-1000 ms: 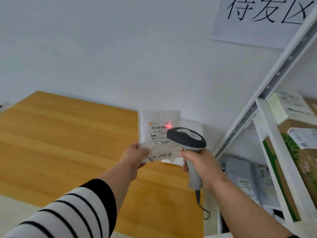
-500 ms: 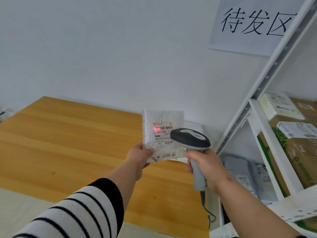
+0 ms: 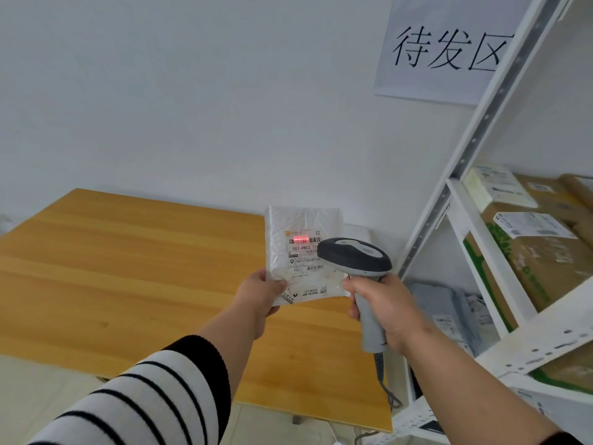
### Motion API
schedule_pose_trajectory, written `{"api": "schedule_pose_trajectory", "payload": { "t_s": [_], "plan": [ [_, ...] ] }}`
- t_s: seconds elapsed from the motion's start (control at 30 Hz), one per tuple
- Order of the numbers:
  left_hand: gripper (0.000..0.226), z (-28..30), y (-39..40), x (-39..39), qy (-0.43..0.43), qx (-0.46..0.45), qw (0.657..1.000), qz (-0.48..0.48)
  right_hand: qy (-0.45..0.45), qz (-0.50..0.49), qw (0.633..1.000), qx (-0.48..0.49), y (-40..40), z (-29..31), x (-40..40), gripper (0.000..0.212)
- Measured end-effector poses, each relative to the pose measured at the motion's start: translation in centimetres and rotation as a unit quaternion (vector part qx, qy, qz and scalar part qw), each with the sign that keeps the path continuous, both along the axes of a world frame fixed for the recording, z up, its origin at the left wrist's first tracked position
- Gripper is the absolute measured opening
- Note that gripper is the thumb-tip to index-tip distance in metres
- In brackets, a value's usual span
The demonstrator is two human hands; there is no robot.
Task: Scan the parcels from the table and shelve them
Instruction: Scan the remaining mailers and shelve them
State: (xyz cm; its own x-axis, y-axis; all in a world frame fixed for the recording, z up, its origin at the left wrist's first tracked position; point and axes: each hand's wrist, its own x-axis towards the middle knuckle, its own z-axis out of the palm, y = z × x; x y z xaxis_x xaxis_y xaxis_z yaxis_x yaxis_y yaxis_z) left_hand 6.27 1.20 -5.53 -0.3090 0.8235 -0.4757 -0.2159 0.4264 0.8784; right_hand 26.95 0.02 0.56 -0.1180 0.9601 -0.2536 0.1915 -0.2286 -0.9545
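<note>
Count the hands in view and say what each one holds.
2. The left hand pinches the white parcel's lower left corner above the table; the right hand grips the barcode scanner, aimed at its label.

The scanner head covers the right end of the label on the white parcel, so the printed code breaks off after "507-P802 T" and the smaller lines below are too fine to read. The left hand hides the parcel's lower left corner (its fingers lie behind the packet, unseen). The right hand wraps the scanner's grip, hiding the trigger. The wall sign is cut by the shelf upright at its third character. Labels on the shelved boxes are blurred, and the frame's right edge crops those boxes.
</note>
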Motion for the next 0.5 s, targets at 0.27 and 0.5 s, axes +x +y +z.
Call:
{"api": "schedule_pose_trajectory", "payload": {
  "t_s": [0.27, 0.5],
  "plan": [
    [0.015, 0.2, -1.7, 1.1, 0.013, -0.008, 1.0, -0.006, -0.001, -0.006, 1.0, 0.006, -2.0, -0.1, 1.3, 0.018],
    [0.014, 0.4, -3.9, 4.3, 0.023, -0.023, 0.999, -0.027, 0.007, -0.025, 1.0, -0.014, -4.6, -1.2, 5.8, 0.011]
  ]
}}
